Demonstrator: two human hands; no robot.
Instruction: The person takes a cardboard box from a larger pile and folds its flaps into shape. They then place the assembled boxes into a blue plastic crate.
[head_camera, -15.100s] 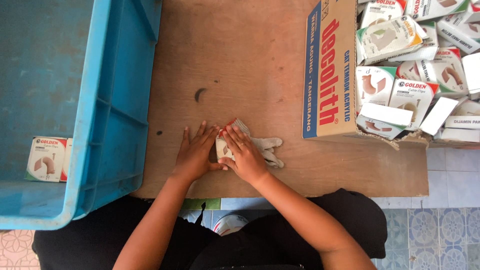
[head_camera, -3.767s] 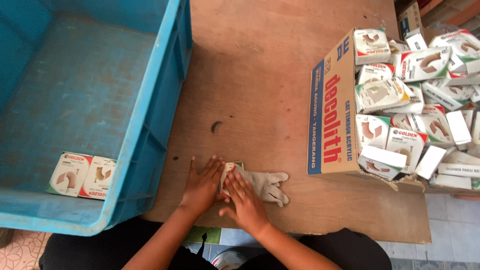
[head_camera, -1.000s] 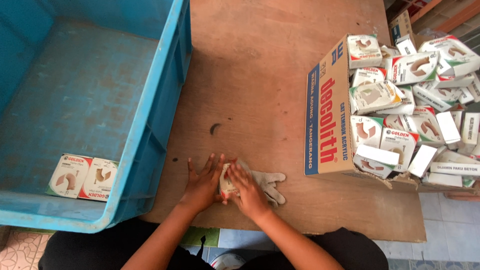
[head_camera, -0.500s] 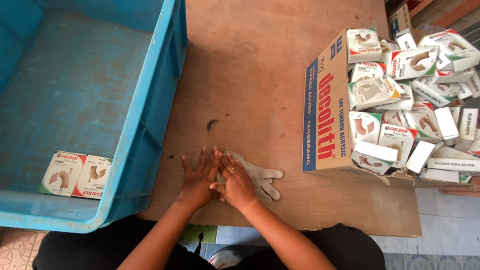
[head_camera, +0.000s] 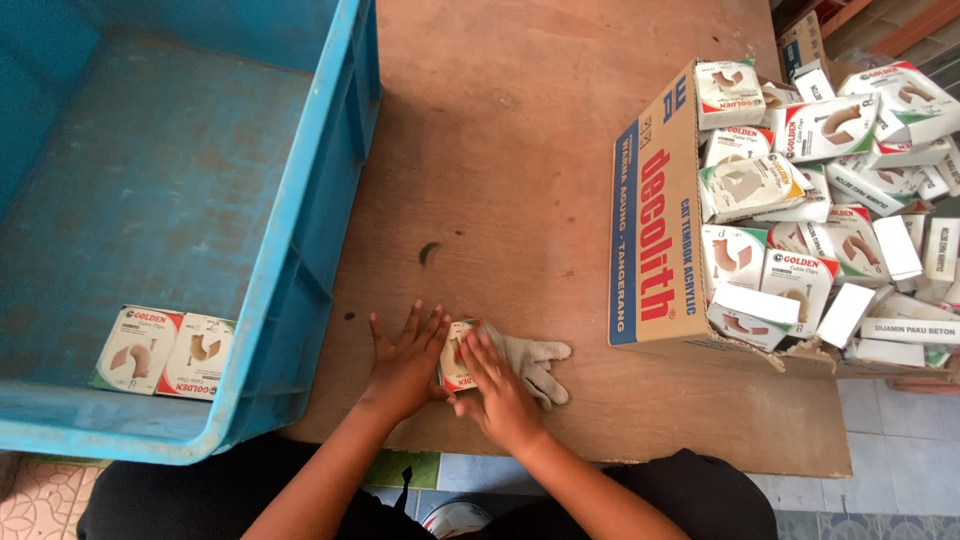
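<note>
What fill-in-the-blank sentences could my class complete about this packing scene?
1. Both hands press on a small ____ on the wooden board.
2. The work glove lies under the right hand, ____ the left hand.
3. The blue crate holds ____ small boxes.

Missing words: box; beside; two

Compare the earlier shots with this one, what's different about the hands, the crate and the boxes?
Little has changed. Both hands, left hand and right hand, stay pressed on the small white box lying on the work glove. One box lay in the blue crate at first; now two boxes lie there. The cardboard carton of boxes stays where it was.
</note>
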